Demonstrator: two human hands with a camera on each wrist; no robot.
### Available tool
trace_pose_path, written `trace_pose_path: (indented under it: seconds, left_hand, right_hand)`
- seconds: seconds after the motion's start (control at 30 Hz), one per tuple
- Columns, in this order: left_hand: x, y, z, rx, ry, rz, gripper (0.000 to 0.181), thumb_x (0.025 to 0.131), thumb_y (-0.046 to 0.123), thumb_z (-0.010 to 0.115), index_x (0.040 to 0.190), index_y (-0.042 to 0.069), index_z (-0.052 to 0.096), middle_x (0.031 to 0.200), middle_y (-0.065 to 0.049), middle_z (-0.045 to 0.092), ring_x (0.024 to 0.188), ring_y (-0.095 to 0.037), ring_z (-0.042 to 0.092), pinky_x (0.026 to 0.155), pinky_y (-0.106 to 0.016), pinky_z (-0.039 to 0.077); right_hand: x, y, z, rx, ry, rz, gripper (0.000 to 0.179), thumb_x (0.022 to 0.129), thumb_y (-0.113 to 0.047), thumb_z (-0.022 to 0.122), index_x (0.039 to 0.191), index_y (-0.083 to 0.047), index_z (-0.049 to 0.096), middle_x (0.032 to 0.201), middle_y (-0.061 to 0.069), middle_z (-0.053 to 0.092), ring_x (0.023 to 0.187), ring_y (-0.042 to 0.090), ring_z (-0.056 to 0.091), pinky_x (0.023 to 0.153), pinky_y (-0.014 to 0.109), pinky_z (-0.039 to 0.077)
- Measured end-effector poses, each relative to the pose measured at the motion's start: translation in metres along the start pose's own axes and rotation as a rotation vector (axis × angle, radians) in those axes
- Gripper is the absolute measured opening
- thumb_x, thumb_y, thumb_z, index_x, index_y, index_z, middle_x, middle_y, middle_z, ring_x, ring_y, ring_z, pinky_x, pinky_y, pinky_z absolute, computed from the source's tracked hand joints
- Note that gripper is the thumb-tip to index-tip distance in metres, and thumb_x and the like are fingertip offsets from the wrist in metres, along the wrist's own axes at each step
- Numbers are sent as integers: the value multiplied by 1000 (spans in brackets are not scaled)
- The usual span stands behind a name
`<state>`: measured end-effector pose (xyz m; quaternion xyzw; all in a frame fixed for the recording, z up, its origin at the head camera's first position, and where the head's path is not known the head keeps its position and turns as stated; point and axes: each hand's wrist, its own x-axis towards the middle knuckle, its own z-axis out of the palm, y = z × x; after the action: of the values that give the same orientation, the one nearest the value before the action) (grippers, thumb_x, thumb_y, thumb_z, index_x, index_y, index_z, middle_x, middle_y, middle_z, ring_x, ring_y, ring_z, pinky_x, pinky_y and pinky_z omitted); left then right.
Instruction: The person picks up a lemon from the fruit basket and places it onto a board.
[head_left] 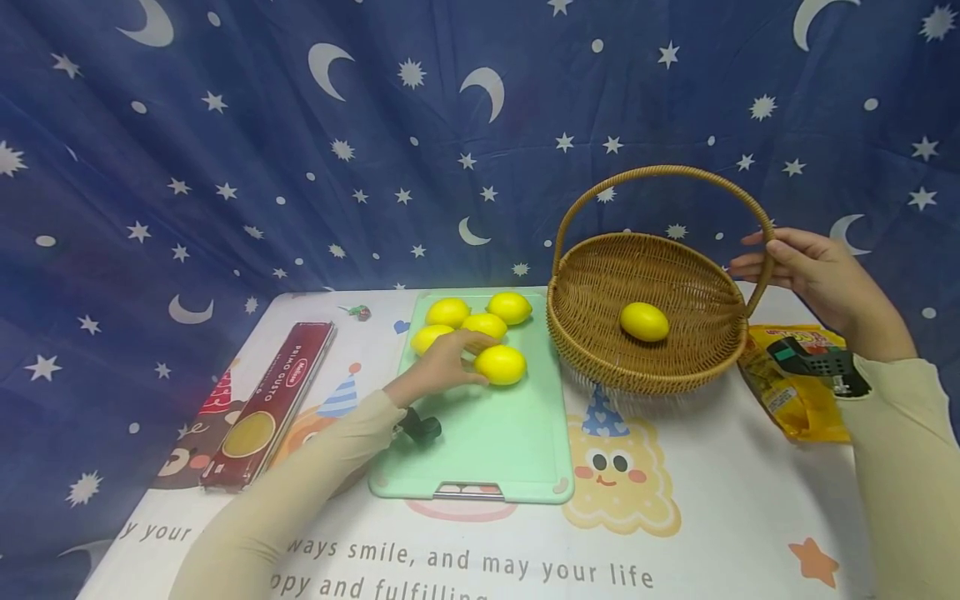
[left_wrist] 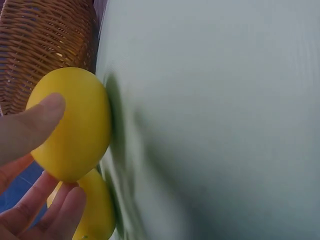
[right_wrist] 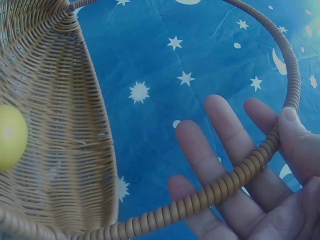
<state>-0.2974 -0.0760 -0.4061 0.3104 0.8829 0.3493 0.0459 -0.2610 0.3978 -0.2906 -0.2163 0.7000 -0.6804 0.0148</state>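
Observation:
My left hand (head_left: pixel 447 363) is at a yellow lemon (head_left: pixel 501 366) on the light green cutting board (head_left: pixel 495 442). In the left wrist view the thumb lies on one side of that lemon and fingertips touch its lower end. Several more lemons, one of them a lemon (head_left: pixel 510 308) at the back, lie just beyond this hand. At the right, my right hand (head_left: pixel 821 271) holds the handle (head_left: pixel 763 258) of a brown wicker basket (head_left: pixel 600 275) between thumb and fingers. The basket tilts toward me, with a single lemon (head_left: pixel 643 322) inside.
A dark red spaghetti box (head_left: pixel 270 408) lies left of the board. Beneath my right wrist is a yellow packet (head_left: pixel 798 408). A small wrapped lollipop (head_left: pixel 360 312) rests near the back edge. Behind the table hangs a blue curtain (head_left: pixel 420 192) with moons and stars.

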Motion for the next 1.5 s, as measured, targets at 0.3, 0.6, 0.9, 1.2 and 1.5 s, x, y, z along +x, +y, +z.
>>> trace_pose_path:
  seconds: [0.3, 0.6, 0.9, 1.2, 1.5]
  left_hand:
    - [4, 4, -12, 8, -2, -7, 55, 71, 11, 80, 122, 8, 60, 120, -9, 64, 101, -26, 63, 85, -34, 55]
    - [19, 27, -30, 4, -21, -1, 53, 75, 11, 78, 124, 8, 59, 123, -11, 61, 106, -26, 62, 88, -36, 55]
    - [57, 75, -46, -74, -107, 62, 54, 79, 14, 76, 129, 13, 56, 126, -9, 59, 110, -25, 60, 89, -30, 54]
    - [113, 117, -44, -105, -284, 152, 50, 82, 15, 72, 129, 11, 55, 127, -9, 59, 112, -20, 60, 91, -23, 51]
    - [169, 136, -16, -56, -396, 118, 50, 86, 18, 69, 133, 12, 52, 134, -6, 54, 122, -19, 53, 93, -20, 48]
  right_hand:
    - [-1, 1, -1, -10, 12, -10, 30, 100, -8, 37, 121, -5, 59, 100, 2, 74, 92, 11, 70, 80, 15, 53]
    - [-1, 1, -1, -14, 19, -13, 30, 100, -6, 36, 120, -5, 59, 99, 3, 74, 91, 12, 70, 80, 16, 53]
    - [-1, 0, -1, -29, 22, 3, 28, 100, -9, 38, 119, -5, 59, 99, 1, 74, 91, 10, 70, 79, 14, 53]
    - [0, -1, -3, -35, 31, 12, 29, 100, -9, 39, 120, -7, 59, 99, 1, 74, 91, 11, 70, 79, 15, 53]
    - [2, 0, -1, -31, 29, 11, 29, 100, -10, 39, 120, -8, 60, 99, 1, 74, 92, 10, 70, 79, 15, 53]
